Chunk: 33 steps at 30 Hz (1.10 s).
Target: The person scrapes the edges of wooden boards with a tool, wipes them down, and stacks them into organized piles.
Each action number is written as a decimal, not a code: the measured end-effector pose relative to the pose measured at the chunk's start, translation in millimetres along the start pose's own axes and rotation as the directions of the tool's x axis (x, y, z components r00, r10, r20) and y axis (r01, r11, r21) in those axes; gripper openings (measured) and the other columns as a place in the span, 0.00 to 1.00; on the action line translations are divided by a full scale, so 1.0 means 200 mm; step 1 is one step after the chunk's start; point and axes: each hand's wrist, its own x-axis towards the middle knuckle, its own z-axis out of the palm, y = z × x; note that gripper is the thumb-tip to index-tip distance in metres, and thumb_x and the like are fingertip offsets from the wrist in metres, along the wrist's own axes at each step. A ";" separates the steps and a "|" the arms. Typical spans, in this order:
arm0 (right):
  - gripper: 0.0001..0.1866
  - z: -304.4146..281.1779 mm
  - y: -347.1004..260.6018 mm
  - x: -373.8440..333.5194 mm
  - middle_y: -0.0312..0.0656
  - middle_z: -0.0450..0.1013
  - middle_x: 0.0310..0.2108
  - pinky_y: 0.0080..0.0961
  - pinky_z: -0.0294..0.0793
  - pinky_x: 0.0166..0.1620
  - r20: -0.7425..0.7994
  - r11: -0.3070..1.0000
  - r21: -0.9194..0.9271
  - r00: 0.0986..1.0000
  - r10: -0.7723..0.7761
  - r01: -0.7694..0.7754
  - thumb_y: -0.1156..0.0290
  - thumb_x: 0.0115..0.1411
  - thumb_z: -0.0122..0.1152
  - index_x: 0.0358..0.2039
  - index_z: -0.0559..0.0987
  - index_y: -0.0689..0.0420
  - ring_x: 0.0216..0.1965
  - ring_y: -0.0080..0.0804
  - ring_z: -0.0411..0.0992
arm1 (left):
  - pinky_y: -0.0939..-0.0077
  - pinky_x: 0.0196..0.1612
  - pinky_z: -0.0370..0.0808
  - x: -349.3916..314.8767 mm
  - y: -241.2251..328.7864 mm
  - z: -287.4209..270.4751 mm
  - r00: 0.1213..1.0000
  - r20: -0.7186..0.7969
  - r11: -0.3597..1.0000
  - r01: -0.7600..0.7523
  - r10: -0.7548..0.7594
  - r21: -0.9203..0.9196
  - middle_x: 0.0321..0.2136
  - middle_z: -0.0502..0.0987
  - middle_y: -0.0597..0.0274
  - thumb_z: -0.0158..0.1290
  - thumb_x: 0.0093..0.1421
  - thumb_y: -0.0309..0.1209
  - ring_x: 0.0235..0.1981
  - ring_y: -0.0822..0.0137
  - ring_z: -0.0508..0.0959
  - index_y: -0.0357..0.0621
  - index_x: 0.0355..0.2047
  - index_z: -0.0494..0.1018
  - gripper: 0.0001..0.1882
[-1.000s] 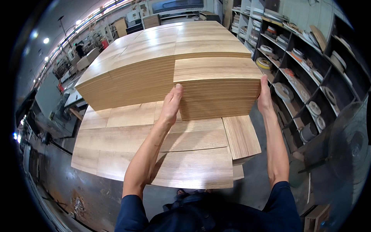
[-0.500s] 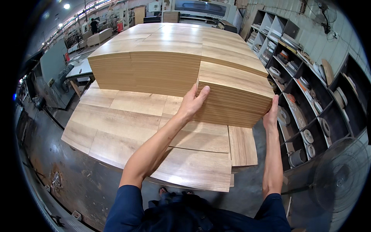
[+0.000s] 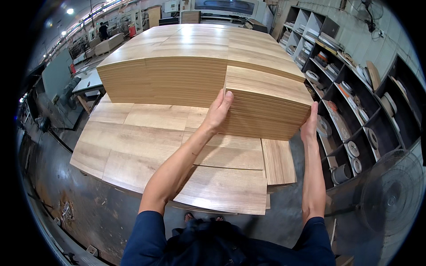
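Observation:
In front of me is a squared stack of wood-grain boards (image 3: pixel 262 113), its layered brown edges facing me. At the stack's left end, my left hand (image 3: pixel 217 111) presses with the thumb up by the front corner; its other fingers are partly hidden behind that end. My right hand (image 3: pixel 309 124) clasps the opposite end, thumb upright along the corner and fingers mostly out of sight. Between both palms the stack rests on a lower layer of similar boards (image 3: pixel 142 146). Taller piles (image 3: pixel 177 82) of the same boards stand against its left and back.
Black shelving (image 3: pixel 355 119) with rolls of edging and offcuts lines the right wall. A caged fan (image 3: pixel 392 199) stands at lower right. One board (image 3: pixel 278 162) juts out at the layer's right side. A white table (image 3: pixel 86 82) is at left; a distant person (image 3: pixel 103 31) stands beyond.
My left thumb has slid off the stack's front face to its left corner. My right hand has shifted slightly along the other end. The view has tilted a little.

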 end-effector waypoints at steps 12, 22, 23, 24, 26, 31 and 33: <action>0.61 -0.13 -0.06 0.34 0.52 0.63 0.63 0.35 0.62 0.63 0.191 0.953 0.184 0.959 0.207 -0.242 0.19 0.52 0.35 0.65 0.62 0.65 0.63 0.40 0.62 | 0.64 0.66 0.57 0.12 0.05 -0.01 0.995 -0.050 0.990 0.074 -0.081 -0.124 0.61 0.67 0.55 0.27 0.65 0.68 0.64 0.60 0.63 0.41 0.65 0.61 0.46; 0.56 -0.17 0.10 0.47 0.51 0.74 0.52 0.31 0.75 0.52 0.322 0.919 0.237 0.918 0.232 -0.316 0.21 0.54 0.36 0.57 0.71 0.66 0.50 0.35 0.75 | 0.60 0.66 0.60 0.11 0.01 0.01 0.992 -0.067 0.972 0.093 -0.109 -0.217 0.63 0.64 0.52 0.29 0.65 0.68 0.64 0.57 0.63 0.41 0.65 0.58 0.45; 0.56 -0.16 0.10 0.46 0.51 0.74 0.52 0.31 0.75 0.52 0.313 0.918 0.235 0.919 0.240 -0.320 0.21 0.54 0.36 0.57 0.71 0.66 0.50 0.35 0.74 | 0.60 0.66 0.60 0.11 0.01 0.00 0.992 -0.059 0.970 0.092 -0.108 -0.225 0.63 0.64 0.52 0.29 0.65 0.67 0.64 0.57 0.63 0.41 0.65 0.58 0.45; 0.56 -0.17 0.10 0.46 0.50 0.74 0.52 0.31 0.75 0.52 0.303 0.919 0.229 0.921 0.247 -0.322 0.21 0.54 0.36 0.57 0.70 0.66 0.50 0.35 0.74 | 0.60 0.66 0.60 0.11 0.01 0.00 0.993 -0.050 0.968 0.090 -0.104 -0.235 0.63 0.64 0.52 0.29 0.65 0.67 0.64 0.57 0.63 0.41 0.65 0.58 0.44; 0.57 -0.17 0.10 0.47 0.51 0.71 0.55 0.32 0.74 0.53 0.302 0.925 0.214 0.922 0.244 -0.315 0.20 0.53 0.35 0.59 0.69 0.66 0.53 0.36 0.72 | 0.61 0.65 0.61 0.11 0.00 0.00 0.995 -0.041 0.964 0.080 -0.094 -0.253 0.63 0.64 0.52 0.29 0.66 0.66 0.63 0.57 0.64 0.41 0.65 0.59 0.44; 0.60 -0.17 0.10 0.47 0.53 0.66 0.60 0.34 0.71 0.56 0.356 0.918 0.225 0.905 0.234 -0.326 0.18 0.51 0.35 0.62 0.66 0.65 0.58 0.38 0.68 | 0.61 0.65 0.62 0.11 0.03 0.03 0.995 -0.047 0.961 0.068 -0.083 -0.267 0.62 0.65 0.53 0.29 0.67 0.65 0.63 0.58 0.65 0.40 0.65 0.59 0.43; 0.60 -0.16 0.09 0.46 0.52 0.66 0.60 0.34 0.70 0.57 0.358 0.922 0.207 0.903 0.239 -0.326 0.18 0.51 0.35 0.63 0.65 0.64 0.59 0.38 0.67 | 0.61 0.65 0.61 0.11 0.03 0.03 0.995 -0.064 0.964 0.059 -0.078 -0.259 0.62 0.65 0.53 0.29 0.67 0.65 0.63 0.58 0.65 0.39 0.64 0.59 0.43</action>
